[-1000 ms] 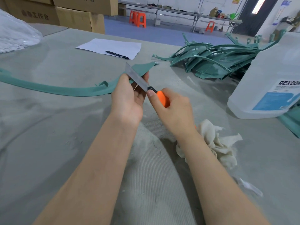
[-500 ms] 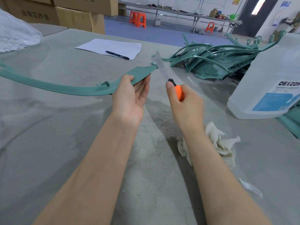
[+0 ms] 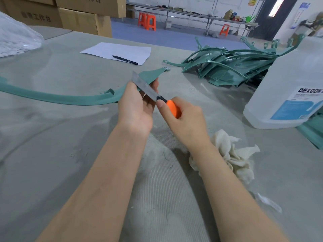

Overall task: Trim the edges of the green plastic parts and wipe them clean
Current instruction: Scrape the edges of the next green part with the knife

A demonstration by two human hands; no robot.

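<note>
**Blade back on the green strip**

We see the left hand (image 3: 138,105) grasping the long green plastic part (image 3: 70,98) near its wide end, the rest curving off left across the tabletop (image 3: 52,154). The right hand (image 3: 185,123) is clenched round the orange-handled knife (image 3: 152,93), whose blade lies across the part at the left fingers. Half a second ago the blade stood clear to the right. Right of us stands a clear jug (image 3: 288,81); its fill we cannot tell. A rag (image 3: 232,158) lies beside the right forearm, and more green parts (image 3: 227,67) are piled beyond.
</note>
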